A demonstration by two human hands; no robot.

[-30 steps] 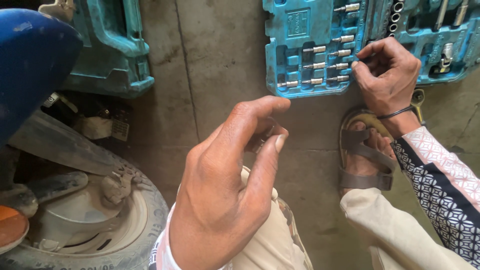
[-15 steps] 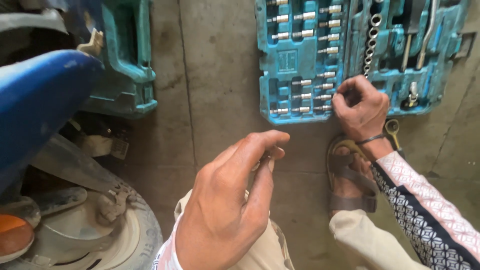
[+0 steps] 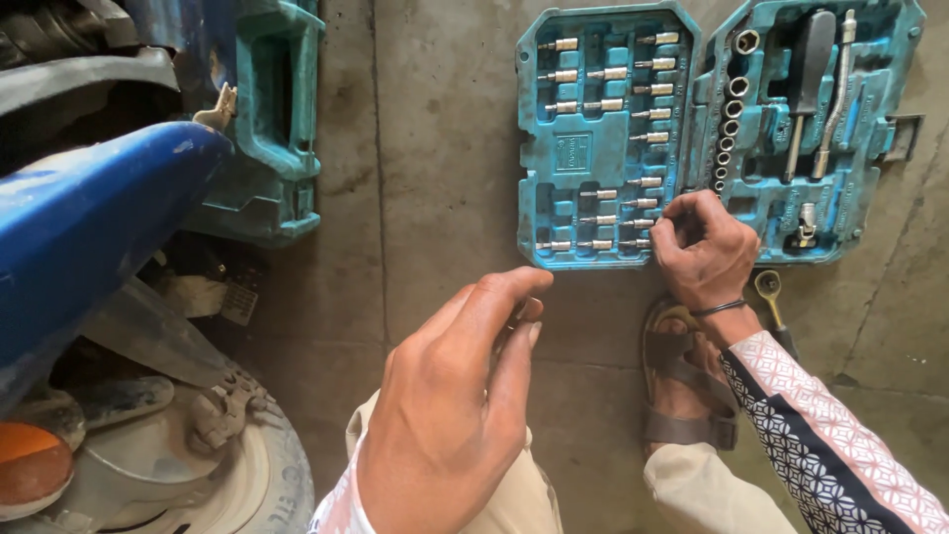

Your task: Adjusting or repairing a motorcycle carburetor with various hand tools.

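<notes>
Bare grey concrete floor (image 3: 435, 148), stained and cracked, fills the middle of what my head camera sees, and I am crouched over it with my knees at the bottom edge. On that floor ahead of me lies an open teal socket set case (image 3: 613, 40), both halves flat; its left half holds rows of short silver bits (image 3: 603, 218), and its right half holds a column of sockets (image 3: 730, 129), a black-handled driver (image 3: 806, 79) and a slim metal extension bar (image 3: 838, 94). My right hand (image 3: 704, 247) rests at the lower edge of the case where the two halves meet, fingers curled in and pressed together at the tips against the bottom rows of bits; whether it actually pinches one I cannot tell, because the knuckles hide the fingertips. A thin dark band sits on that wrist, above a patterned sleeve. Below the hand is my sandalled foot (image 3: 682, 386), and just beside it a ratchet handle (image 3: 769, 292) lies on the concrete. My left hand (image 3: 455, 405) hangs nearer the lens, over my knee, fingers bent loosely with thumb and forefinger drawn close, well apart from the case. Off to the left are a blue scooter body (image 3: 89, 218), its wheel (image 3: 247, 465), and a second teal case (image 3: 277, 119).
</notes>
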